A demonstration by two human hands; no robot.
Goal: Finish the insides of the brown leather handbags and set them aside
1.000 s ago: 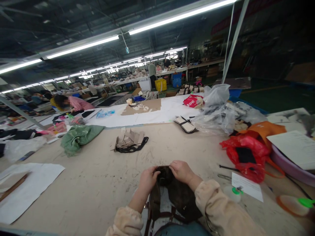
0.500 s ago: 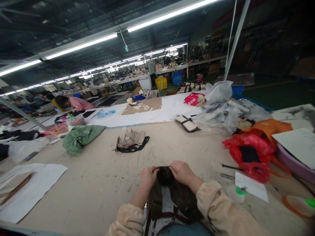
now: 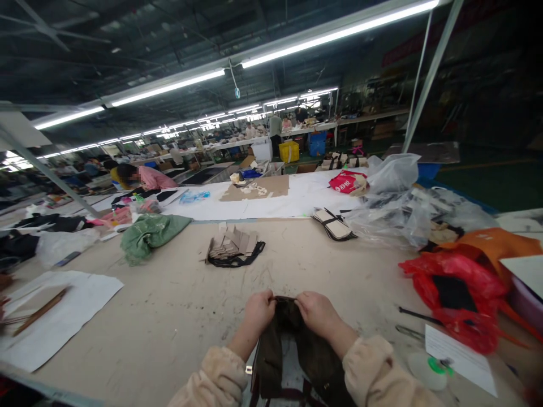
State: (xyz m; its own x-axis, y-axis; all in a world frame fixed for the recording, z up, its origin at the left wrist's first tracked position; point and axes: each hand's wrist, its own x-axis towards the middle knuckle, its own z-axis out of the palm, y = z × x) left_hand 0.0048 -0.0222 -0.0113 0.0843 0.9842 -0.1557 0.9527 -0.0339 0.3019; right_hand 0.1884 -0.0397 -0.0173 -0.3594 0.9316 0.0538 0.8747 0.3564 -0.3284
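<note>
A dark brown leather piece with straps and a buckle (image 3: 292, 350) lies at the near edge of the worktable (image 3: 178, 305), draped toward me. My left hand (image 3: 258, 312) pinches its top edge from the left, fingers closed. My right hand (image 3: 317, 312) grips the same top edge from the right, fingers curled over it. Both wrists wear beige fleece sleeves. The lower part of the piece runs out of view at the bottom.
A stack of tan cut pieces on a black strap (image 3: 234, 247) lies mid-table, a green cloth bag (image 3: 149, 233) to the left, white paper (image 3: 59, 316) near left. Red plastic bag (image 3: 453, 291), clear bags (image 3: 394, 203), scissors (image 3: 418, 323) and a tape roll (image 3: 428, 368) crowd the right. A person (image 3: 142, 176) works far left.
My hands stay on the leather piece's top edge; the bunched top now looks pressed flatter. The camera has tilted up and shifted, so everything sits lower and further right in view.
</note>
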